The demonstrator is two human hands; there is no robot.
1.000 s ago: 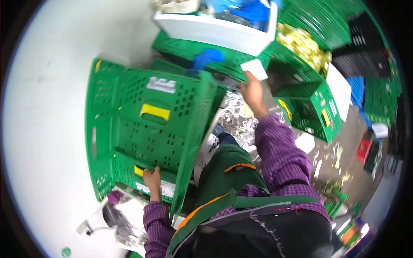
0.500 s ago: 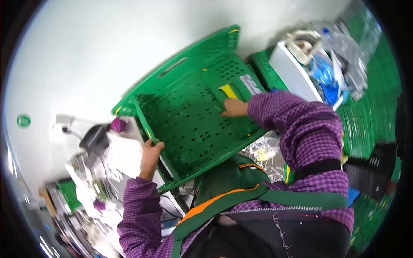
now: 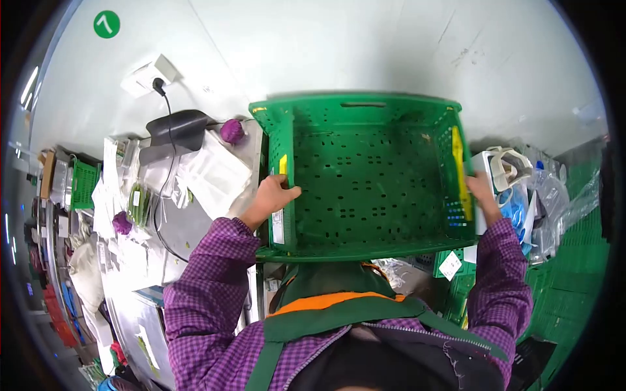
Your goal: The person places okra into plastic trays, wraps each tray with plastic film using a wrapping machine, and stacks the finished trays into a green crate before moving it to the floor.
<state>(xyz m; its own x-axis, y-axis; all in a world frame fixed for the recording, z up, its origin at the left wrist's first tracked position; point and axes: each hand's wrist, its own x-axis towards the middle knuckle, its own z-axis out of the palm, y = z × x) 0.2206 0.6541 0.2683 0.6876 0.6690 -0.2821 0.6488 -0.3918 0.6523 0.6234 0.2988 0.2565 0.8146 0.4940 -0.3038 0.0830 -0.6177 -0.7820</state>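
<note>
Holding a green crate (image 3: 372,195) against the white wall's (image 3: 365,45) backdrop, beside a cluttered table (image 3: 186,218), with left hand (image 3: 270,197) closed over one end and right hand (image 3: 481,189), partly hidden, clasped at the other, presumably for balance.

we're on one head view, pitched forward and down from above the wearer's dark jacket (image 3: 385,358), which fills the bottom edge. we face the white wall (image 3: 326,52) roughly square-on. lens is very wide: edges bow, corners go black. green crate (image 3: 365,189) is near and about mid-frame; we see down into it. we catch the surface (image 3: 179,221) off to the left, further out.
</note>
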